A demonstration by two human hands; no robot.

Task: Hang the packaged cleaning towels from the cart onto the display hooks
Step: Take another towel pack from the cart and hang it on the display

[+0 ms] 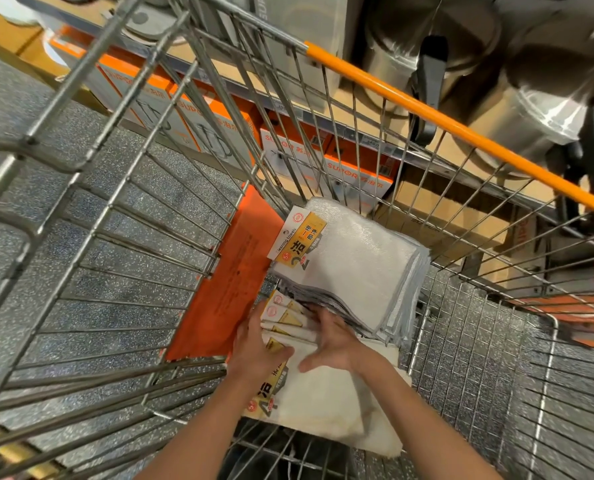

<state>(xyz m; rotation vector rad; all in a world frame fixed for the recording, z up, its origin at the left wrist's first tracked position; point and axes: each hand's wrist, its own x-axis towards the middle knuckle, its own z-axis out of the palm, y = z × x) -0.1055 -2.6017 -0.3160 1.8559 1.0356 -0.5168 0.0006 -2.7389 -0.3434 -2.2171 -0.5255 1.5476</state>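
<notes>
A stack of packaged white cleaning towels (361, 261) with yellow and white header cards lies in the wire cart (122, 244). A lower pile of cream towel packs (326, 407) lies nearer me. Both my hands reach down into the cart between the two piles. My left hand (257, 344) lies on the header cards of the lower packs, thumb over a card edge. My right hand (333, 341) has its fingers spread and slid in under the upper stack. No display hooks are in view.
The cart has an orange handle bar (461, 129) at the far side and an orange flap (233, 282) at its left. Behind it stands shelving with orange boxed cookware (354, 171) and steel pots (538, 109). Speckled grey floor (21, 109) shows through the wire.
</notes>
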